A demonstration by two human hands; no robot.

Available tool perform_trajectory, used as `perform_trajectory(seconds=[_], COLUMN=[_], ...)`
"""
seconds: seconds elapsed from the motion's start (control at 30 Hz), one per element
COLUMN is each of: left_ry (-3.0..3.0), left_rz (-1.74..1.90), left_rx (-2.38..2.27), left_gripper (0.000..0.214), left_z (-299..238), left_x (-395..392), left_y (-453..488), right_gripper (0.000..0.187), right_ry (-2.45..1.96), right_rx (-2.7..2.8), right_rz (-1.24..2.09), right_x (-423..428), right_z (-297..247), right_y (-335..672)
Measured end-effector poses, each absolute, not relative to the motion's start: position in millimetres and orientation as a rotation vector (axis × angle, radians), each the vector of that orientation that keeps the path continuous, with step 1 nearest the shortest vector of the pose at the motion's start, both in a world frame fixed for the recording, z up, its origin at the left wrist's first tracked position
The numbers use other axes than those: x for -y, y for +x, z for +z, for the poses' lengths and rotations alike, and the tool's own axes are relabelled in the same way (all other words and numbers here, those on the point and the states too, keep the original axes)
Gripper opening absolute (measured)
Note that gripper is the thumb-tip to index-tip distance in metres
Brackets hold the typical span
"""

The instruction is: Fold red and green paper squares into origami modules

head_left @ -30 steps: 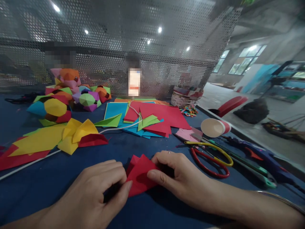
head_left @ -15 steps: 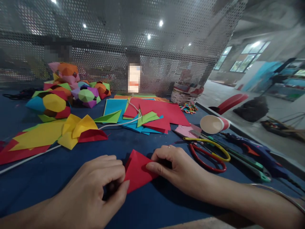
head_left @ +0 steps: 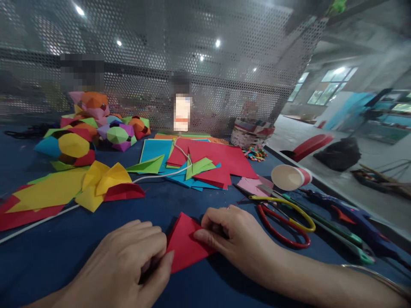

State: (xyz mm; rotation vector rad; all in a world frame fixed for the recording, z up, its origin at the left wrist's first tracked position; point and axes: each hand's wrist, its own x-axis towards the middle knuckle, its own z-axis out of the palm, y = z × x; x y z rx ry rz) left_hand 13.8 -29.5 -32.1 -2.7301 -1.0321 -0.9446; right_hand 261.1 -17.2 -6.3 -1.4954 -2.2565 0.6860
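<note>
Between my hands, just above the blue tabletop (head_left: 180,291), is a folded piece of red paper (head_left: 188,244) with a pointed top. My left hand (head_left: 128,256) pinches its left edge between thumb and curled fingers. At its right side my right hand (head_left: 231,235) grips it, thumb lying on the front face. Parts of the paper's edges are hidden behind my fingers. Right of my right hand lie scissors (head_left: 284,226) with one yellow and one red handle.
Folded yellow paper (head_left: 102,182) and flat sheets lie left. Paper balls (head_left: 73,145) are piled behind them. Coloured sheets (head_left: 221,158) and a white cable (head_left: 160,174) lie mid-table. A tipped paper cup (head_left: 289,177), a green-handled tool (head_left: 340,229) and a glue gun (head_left: 349,218) are right.
The view has tilted up slightly, so things sit lower in the picture. The left flap of the red paper now lies flatter against the rest. Both hands keep their hold.
</note>
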Motion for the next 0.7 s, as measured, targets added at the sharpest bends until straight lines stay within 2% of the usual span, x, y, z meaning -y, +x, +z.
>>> perform_trajectory(seconds=[0.57, 0.7], left_ry=[-2.599, -2.561], left_rz=[-0.872, -0.937], left_rx=[1.039, 1.039], left_gripper=[0.035, 0.025], left_z=[-28.2, -27.5], left_x=[27.0, 27.6], left_y=[15.6, 14.0], right_gripper=[0.028, 0.024], right_ry=[-1.623, -1.615], right_rx=[2.311, 2.337], right_rz=[0.531, 0.490], right_x=[14.1, 14.3], right_z=[-5.6, -5.7], right_y=[254.6, 255.3])
